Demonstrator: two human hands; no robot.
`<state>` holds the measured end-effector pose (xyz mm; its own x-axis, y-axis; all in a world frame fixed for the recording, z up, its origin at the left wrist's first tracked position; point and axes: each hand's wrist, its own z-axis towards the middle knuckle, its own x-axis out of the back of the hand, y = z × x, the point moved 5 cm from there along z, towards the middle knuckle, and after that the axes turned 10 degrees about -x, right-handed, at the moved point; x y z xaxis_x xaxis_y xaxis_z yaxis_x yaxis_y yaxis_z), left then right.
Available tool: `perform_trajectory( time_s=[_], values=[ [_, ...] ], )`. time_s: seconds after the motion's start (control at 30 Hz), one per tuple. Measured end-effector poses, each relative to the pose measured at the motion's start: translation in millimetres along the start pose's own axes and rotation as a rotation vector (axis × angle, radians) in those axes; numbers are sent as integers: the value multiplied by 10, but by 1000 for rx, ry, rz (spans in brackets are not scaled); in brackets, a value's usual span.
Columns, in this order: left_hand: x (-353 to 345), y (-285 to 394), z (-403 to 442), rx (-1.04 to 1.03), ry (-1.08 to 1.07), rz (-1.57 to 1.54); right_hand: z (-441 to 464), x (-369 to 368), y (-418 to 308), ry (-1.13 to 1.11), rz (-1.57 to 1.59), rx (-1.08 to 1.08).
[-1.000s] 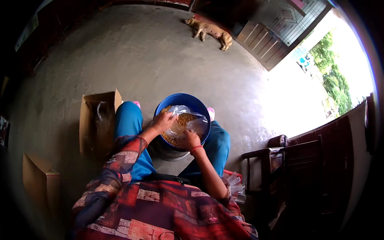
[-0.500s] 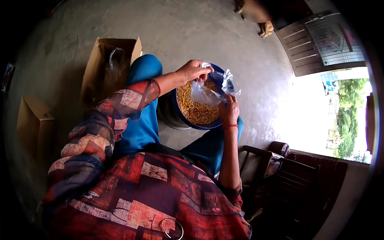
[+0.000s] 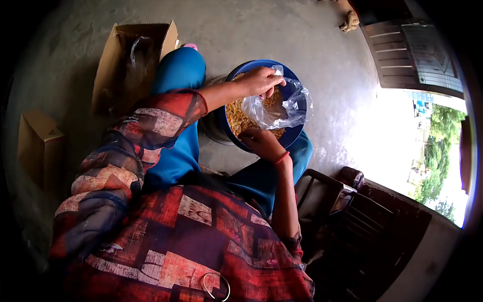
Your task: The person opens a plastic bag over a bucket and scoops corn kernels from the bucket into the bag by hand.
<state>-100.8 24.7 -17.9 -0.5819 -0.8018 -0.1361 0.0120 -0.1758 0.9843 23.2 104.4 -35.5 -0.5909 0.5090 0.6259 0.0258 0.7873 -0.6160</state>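
Note:
A clear plastic bag is pinched at its upper edge by my left hand, over a round blue-rimmed tub. Its mouth gapes, and the film hangs inside the tub's right side. Small yellow-orange pieces, like a dry snack or grain, lie in the tub. Down at the tub's near edge, my right hand has its curled fingertips among the pieces, away from the bag. What those fingers hold is hidden. A red bracelet circles the right wrist.
The tub stands between my knees. At the left is an open cardboard box with clear plastic inside; a smaller carton sits nearer. A dark wooden chair is at the right, near a bright doorway. An animal's paw shows at the top.
My right hand has let go of the bag and moved down-left to the yellow pieces. My left hand still grips the bag, now slightly farther right. The view has shifted a little.

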Motion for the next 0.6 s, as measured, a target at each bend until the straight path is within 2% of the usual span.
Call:
perform_trajectory(
  time_s=[0.03,0.07,0.13,0.17,0.23,0.27,0.3,0.37,0.4,0.43,0.53,0.6],
  values=[
    [-16,1,3,15,4,-24,135,-161,115,-95,-148,-11],
    [-21,4,9,17,11,-14,264,-277,232,-103,-147,-8],
    [-16,-6,19,31,9,-17,483,-245,368,309,-399,-10],
    [-16,-17,17,41,0,-22,567,-238,357,303,-398,-7],
    [-4,-16,26,30,-4,-5,673,-150,350,459,-527,-72],
    [5,-33,38,33,-3,11,675,-145,243,554,-490,21],
    [7,-50,48,36,-5,25,662,-157,205,553,-489,19],
    [5,-74,51,35,0,13,664,-309,217,147,-495,-44],
    [10,-82,51,44,1,26,672,-463,228,212,-576,201],
    [16,-89,49,53,3,40,677,-533,391,212,-577,202],
    [33,-87,20,86,4,39,535,-454,247,7,-373,-106],
    [28,-98,5,106,-12,43,521,-456,335,-33,-387,-116]
  ],
)
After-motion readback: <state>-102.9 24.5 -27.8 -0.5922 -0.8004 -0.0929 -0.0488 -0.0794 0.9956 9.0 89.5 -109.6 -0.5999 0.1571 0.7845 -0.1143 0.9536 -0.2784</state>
